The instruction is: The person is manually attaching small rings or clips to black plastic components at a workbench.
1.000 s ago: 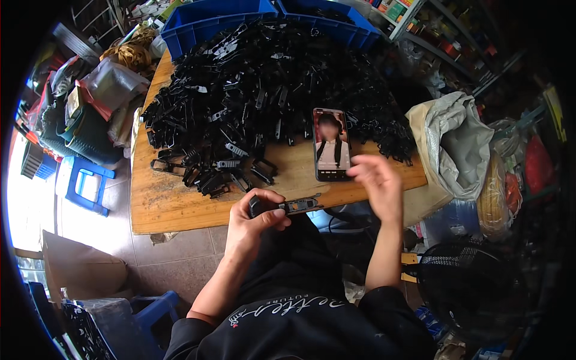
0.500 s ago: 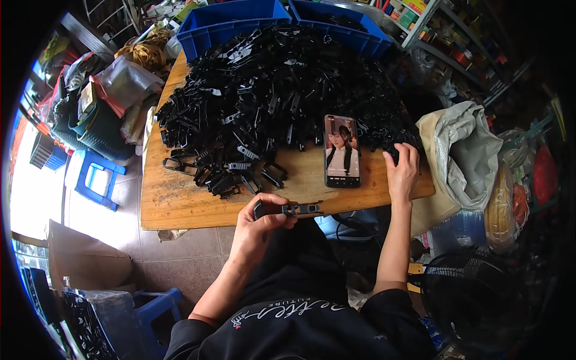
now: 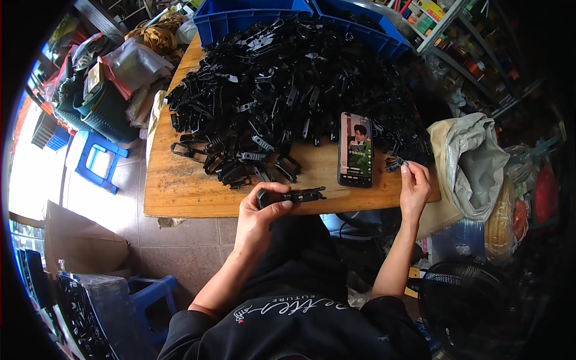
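Observation:
Above the table's front edge, my left hand (image 3: 257, 210) is closed around a black plastic part (image 3: 307, 195), long and narrow with a slotted end that points right. My right hand (image 3: 415, 191) is at the table's right side, thumb and forefinger pinched together beside a few small black pieces (image 3: 393, 163). What sits between those fingertips is too small to make out. A big heap of black plastic parts (image 3: 258, 96) covers most of the wooden table (image 3: 198, 201). Between the heap and my right hand lies a phone (image 3: 357, 150) with its lit screen up.
Blue plastic bins (image 3: 255, 21) stand behind the heap. An open whitish sack (image 3: 468, 174) is just right of the table. A black fan (image 3: 462, 300) is at lower right, and blue stools (image 3: 99, 159) are on the left. Shelves (image 3: 444, 30) rise at the back right.
My right hand has come nearer and its fingers have closed into a pinch by the small pieces. The left hand still holds its part, now turned slightly. The phone's picture has changed.

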### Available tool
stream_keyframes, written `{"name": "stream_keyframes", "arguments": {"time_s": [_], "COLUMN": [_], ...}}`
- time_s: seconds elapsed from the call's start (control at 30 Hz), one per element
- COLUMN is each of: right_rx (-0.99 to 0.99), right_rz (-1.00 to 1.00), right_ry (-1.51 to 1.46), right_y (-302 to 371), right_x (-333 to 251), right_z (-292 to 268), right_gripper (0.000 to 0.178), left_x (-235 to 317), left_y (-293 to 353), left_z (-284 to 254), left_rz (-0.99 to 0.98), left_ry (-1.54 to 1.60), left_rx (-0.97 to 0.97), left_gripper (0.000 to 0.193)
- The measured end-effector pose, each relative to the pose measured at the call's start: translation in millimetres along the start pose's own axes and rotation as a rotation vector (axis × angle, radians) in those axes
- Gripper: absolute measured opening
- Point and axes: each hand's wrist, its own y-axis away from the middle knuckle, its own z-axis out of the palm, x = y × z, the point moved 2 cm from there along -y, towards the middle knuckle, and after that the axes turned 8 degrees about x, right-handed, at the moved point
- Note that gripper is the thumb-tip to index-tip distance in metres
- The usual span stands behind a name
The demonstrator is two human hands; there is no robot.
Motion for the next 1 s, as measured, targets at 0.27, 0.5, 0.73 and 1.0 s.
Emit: {"name": "stream_keyframes", "arguments": {"time_s": [0.27,0.5,0.73,1.0], "right_rx": [0.124,0.050,0.053,-0.164], "right_rz": [-0.019,0.031,0.114,-0.260], "right_ry": [0.062,0.212,-0.213,-0.368], "right_y": [-0.9,-1.3,16.4,67.1], "right_x": [18.4,13.3,-43.6,-116.4], "right_z": [2.5,-4.1,-4.1,40.2], "right_gripper": [0.015,0.016,0.015,0.018], "left_x": [1.9,0.0,-0.3,-3.5], "left_y": [1.2,1.0,4.0,7.4], "left_z": [0.1,-1.1,5.9,15.5], "left_rz": [0.029,0.041,0.029,-0.115], "left_ry": [-0.023,-0.036,-0.075,-0.134], "left_rx": [0.023,0.027,-0.036,-0.099], "left_gripper": [0.025,0.024,0.022,0.034]}}
